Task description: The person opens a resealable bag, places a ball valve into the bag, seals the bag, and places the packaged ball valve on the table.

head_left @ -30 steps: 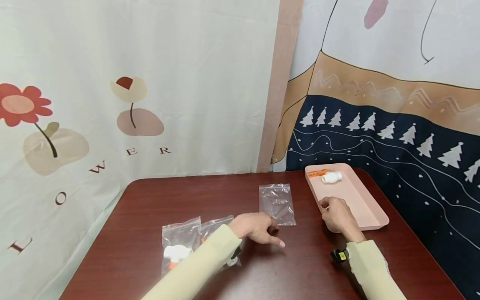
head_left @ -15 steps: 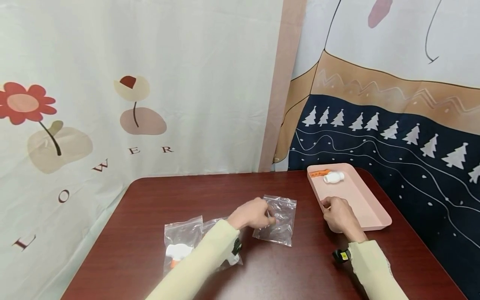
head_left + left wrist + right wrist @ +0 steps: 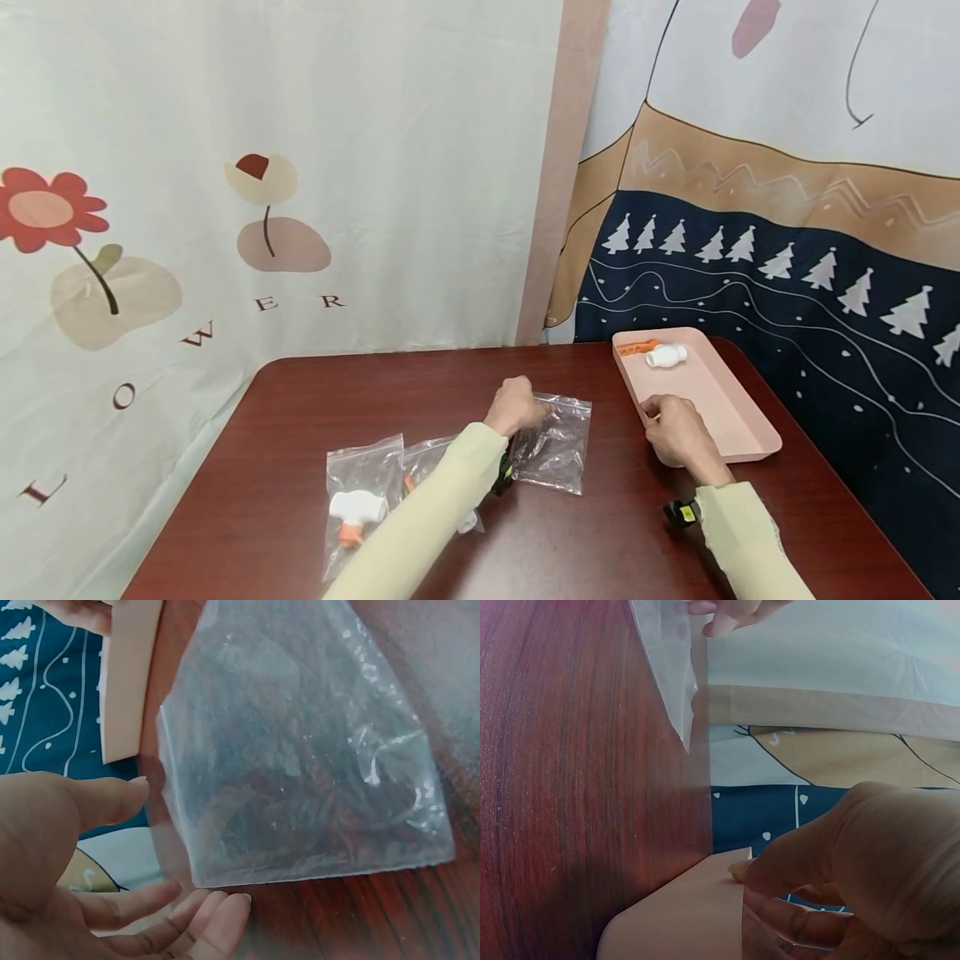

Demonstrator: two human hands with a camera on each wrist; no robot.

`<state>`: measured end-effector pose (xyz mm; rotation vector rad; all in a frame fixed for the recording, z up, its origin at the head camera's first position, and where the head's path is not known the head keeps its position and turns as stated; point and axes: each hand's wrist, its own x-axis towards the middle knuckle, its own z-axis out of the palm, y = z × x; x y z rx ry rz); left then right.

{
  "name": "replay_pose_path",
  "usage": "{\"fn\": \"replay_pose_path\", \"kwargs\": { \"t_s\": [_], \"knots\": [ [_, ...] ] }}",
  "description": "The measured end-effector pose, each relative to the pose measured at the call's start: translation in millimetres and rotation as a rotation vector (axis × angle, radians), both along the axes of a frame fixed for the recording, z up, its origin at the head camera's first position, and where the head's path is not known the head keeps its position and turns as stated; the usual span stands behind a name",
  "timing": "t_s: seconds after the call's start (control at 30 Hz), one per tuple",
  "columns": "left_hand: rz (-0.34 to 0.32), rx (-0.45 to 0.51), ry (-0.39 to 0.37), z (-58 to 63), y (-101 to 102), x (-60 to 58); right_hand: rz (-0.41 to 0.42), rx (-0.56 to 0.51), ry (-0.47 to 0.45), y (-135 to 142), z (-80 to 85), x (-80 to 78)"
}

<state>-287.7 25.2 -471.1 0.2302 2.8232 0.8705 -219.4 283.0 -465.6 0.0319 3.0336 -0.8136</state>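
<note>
A clear zip bag (image 3: 558, 446) lies flat on the dark red table. My left hand (image 3: 517, 407) is at its upper left corner; in the left wrist view, the thumb and fingers (image 3: 219, 919) are spread apart, with fingertips by the bag's edge. Whether they touch it I cannot tell. My right hand (image 3: 678, 433) pinches the near left rim of a pink tray (image 3: 723, 400), thumb on one side of the wall and fingers on the other. At the tray's far end lie a white bottle-shaped piece (image 3: 666, 356) and an orange strip-like piece (image 3: 637, 347).
To the left lies a zip bag (image 3: 367, 471) holding a white piece (image 3: 357, 505) and an orange piece (image 3: 349, 533). Another filled bag (image 3: 427, 454) is partly hidden under my left sleeve. Printed curtains (image 3: 420, 167) hang behind the table (image 3: 315, 396).
The single clear bag has shifted toward me and turned slightly. My left hand moved from its lower edge up to its upper left corner. My right hand has stayed on the tray.
</note>
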Motion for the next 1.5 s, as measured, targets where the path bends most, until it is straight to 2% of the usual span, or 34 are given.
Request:
{"fn": "replay_pose_path", "kwargs": {
  "t_s": [0.17,0.3,0.33,0.4,0.53,0.57,0.7,0.8,1.17,1.33,1.5],
  "knots": [
    [0.045,-0.062,0.013,-1.6,4.3,-1.5,0.007,0.015,0.016,-0.5,1.1,-1.1],
    [0.062,-0.133,0.052,-3.7,7.5,-1.7,0.005,0.008,0.002,-1.4,0.9,-1.4],
    [0.06,-0.156,0.091,-9.9,8.0,-4.1,0.006,0.005,-0.003,-1.2,0.9,-1.6],
    [0.059,-0.182,0.098,-10.7,9.3,-4.4,0.001,0.002,-0.018,-1.1,0.3,-1.0],
    [0.072,-0.186,0.064,-10.9,10.9,-5.9,-0.001,0.006,-0.014,0.7,-0.5,-0.2],
    [0.081,-0.181,0.026,-5.8,11.8,-4.4,-0.005,0.004,-0.013,1.2,-1.1,0.5],
    [0.125,-0.182,-0.019,-8.0,12.6,-8.8,-0.007,0.006,0.008,1.6,-1.8,0.4],
    [0.135,-0.194,-0.02,-10.0,10.7,-11.7,-0.01,0.002,0.006,0.5,-1.7,-0.4],
    [0.129,-0.144,0.004,-9.7,-3.1,-11.0,-0.018,0.005,0.01,-7.9,-2.5,-3.4],
    [0.039,-0.055,0.07,-8.8,-8.4,-6.5,-0.026,0.004,-0.001,-7.6,-2.4,-2.8],
    [-0.054,0.11,0.06,-3.1,-10.2,-1.8,-0.024,0.013,0.014,-4.0,-2.3,-1.5]
  ]
}}
